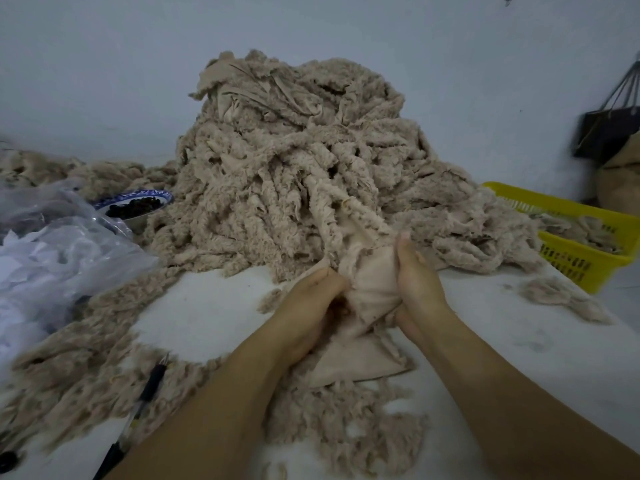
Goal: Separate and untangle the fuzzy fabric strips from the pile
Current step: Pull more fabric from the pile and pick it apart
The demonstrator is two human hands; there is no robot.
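Fabric piece (pixel 367 282) — beige, smooth backing showing, fuzzy at the edges — is bunched between both hands at the near foot of the pile (pixel 298 161), its far end running up into the tangle. Left hand (pixel 311 306): fingers curled into the cloth, gripping from the left. Right hand (pixel 420 282): clasps it from the right, thumb raised, fingers tucked under the bunch. A flap of cloth hangs below the hands onto the white table (pixel 207 306). The pile stands tall mid-table against the wall. Loose strips (pixel 79 362) trail to the near left, with a pen (pixel 145 400) lying on them. Farther left is a clear plastic bag (pixel 69 251); behind it a blue-rimmed bowl (pixel 138 202) of dark contents touches the pile. Right of the pile — a yellow basket (pixel 588 261) holding a few strips.
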